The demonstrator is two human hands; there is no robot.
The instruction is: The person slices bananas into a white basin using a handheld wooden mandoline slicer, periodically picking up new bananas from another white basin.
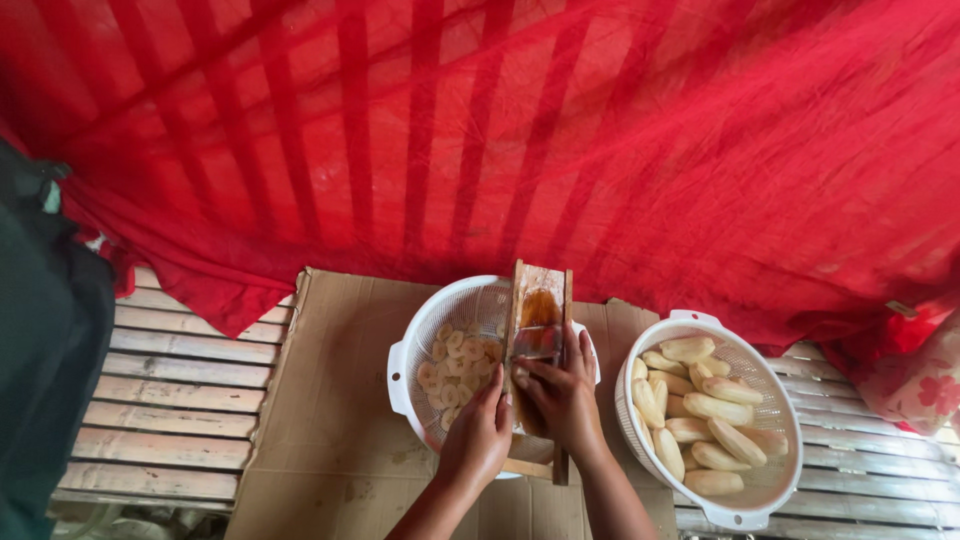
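Note:
A wooden slicer board (541, 300) with a metal blade lies tilted across a white perforated basket (418, 352) that holds several pale round slices (452, 367). My left hand (478, 436) rests against the board's left edge. My right hand (562, 394) presses a peeled banana piece onto the board just below the blade; the piece is mostly hidden under my fingers. To the right stands a second white basket (750, 508) filled with several whole peeled bananas (718, 409).
Flattened brown cardboard (335, 400) lies under the baskets on a slatted bamboo platform (175, 395). Red netting (560, 140) hangs behind. A dark cloth shape (45, 340) fills the left edge, and a floral red cloth (920, 385) sits at the right.

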